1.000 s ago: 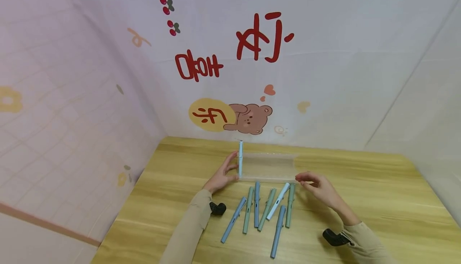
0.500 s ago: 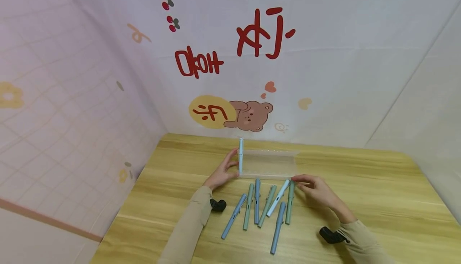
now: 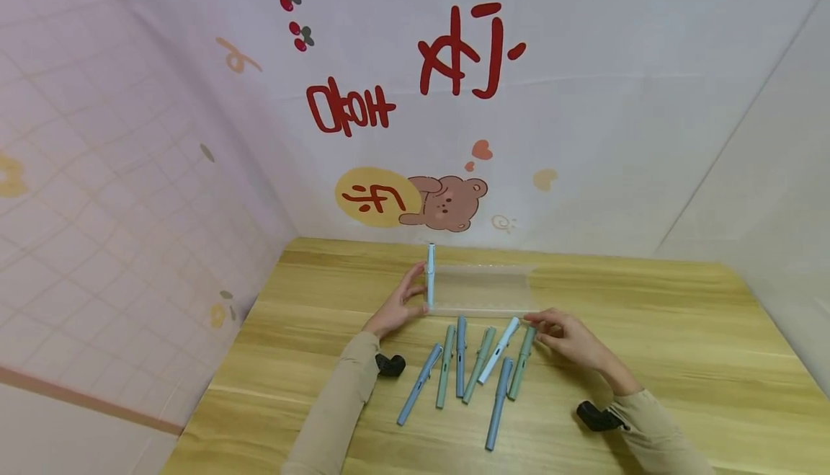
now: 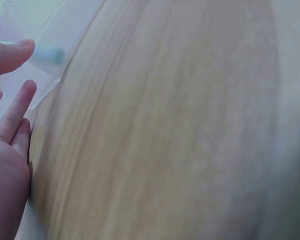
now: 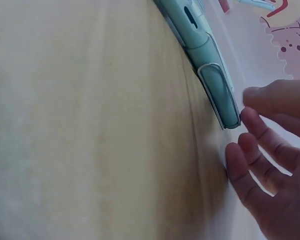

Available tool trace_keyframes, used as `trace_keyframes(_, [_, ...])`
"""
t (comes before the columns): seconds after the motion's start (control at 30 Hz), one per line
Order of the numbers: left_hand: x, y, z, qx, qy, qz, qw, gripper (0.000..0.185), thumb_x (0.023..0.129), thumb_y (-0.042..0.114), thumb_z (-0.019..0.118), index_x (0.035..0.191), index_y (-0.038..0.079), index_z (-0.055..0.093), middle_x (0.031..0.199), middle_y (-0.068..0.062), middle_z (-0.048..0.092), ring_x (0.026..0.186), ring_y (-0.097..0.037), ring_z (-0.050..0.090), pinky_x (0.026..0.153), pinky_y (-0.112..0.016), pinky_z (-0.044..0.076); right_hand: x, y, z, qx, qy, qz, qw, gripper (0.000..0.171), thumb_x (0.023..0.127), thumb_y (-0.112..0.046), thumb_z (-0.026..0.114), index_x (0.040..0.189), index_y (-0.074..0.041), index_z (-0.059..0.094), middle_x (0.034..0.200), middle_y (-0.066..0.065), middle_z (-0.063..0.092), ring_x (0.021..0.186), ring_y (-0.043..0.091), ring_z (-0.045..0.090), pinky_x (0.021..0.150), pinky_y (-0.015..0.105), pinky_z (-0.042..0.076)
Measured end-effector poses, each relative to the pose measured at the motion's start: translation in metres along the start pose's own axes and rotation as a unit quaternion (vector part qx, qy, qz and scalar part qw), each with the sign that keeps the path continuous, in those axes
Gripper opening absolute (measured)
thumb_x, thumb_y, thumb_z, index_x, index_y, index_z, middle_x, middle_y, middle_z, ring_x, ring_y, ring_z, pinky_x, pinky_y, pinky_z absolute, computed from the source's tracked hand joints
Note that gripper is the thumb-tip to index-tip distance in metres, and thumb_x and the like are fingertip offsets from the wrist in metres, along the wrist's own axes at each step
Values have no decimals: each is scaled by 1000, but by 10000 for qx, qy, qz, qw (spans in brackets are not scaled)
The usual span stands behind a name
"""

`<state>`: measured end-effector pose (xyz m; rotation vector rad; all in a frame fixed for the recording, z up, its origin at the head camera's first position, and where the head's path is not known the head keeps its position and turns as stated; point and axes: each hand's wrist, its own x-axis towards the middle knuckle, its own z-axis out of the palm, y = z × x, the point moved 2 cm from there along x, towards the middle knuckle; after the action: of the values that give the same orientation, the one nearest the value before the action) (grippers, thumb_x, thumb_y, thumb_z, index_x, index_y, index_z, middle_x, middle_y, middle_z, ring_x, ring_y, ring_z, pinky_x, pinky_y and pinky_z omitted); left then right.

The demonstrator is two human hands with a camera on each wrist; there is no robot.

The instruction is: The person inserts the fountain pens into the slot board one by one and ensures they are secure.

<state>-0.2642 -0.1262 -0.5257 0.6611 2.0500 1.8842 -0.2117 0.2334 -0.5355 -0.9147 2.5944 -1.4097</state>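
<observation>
Since a second earlier the right hand [image 3: 570, 336] had dropped from beside the clear pen case [image 3: 483, 292] to the cap end of the green pen [image 3: 521, 363] at the right of the row, which had tilted. At nine o'clock of the case, the left hand [image 3: 397, 308] steadied a light-blue pen [image 3: 431, 273] upright with nearly straight fingers. The right fingers [image 5: 262, 132] touched the green pen's clip without closing, so the pick-up seemed just begun; next they would need to pinch and lift it.

Smooth matt plastic pens [image 3: 459, 356], clear glossy plastic case [image 3: 483, 291], grained wooden table [image 3: 681, 360].
</observation>
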Motion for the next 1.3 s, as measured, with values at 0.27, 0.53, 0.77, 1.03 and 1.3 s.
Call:
trace_keyframes(0.27, [0,0,0,3,49,-40,10000,91,85,-16,59,156,19,13,160,-11,8,134,-41,32,100,-56,36,-3,10,-2,119,-132,400,9990,27,88,3,65,115,4,65,104,14,57,80,17,53,66,24,47])
trace_keyframes(0.53, [1,3,0,16,-43,-110,9999,91,85,-16,59,156,19,13,160,-12,8,134,-41,32,98,-53,41,-5,13,-5,515,-205,189,9983,19,88,5,64,108,3,65,100,16,57,75,19,52,60,25,44])
trace_keyframes(0.77, [0,2,-1,24,-71,-119,9999,90,87,-15,59,156,15,10,160,-12,7,134,-40,32,100,-54,39,-9,20,-7,1252,-442,116,9911,19,92,3,59,111,9,60,100,19,62,87,21,59,73,24,49])
trace_keyframes(1.03, [-1,-1,0,-30,-20,-91,10000,90,86,-15,59,156,17,12,160,-17,5,134,-43,31,100,-56,37,-16,23,-7,2241,-307,619,9721,28,95,-1,58,117,16,52,112,38,54,95,13,63,80,23,50])
trace_keyframes(1.3, [1,2,-2,-95,-118,-156,9998,90,86,-16,57,156,18,11,160,-16,3,135,-42,29,101,-57,35,-15,11,-10,2311,409,919,9677,31,95,-5,59,119,14,53,115,27,60,98,12,64,84,26,50])
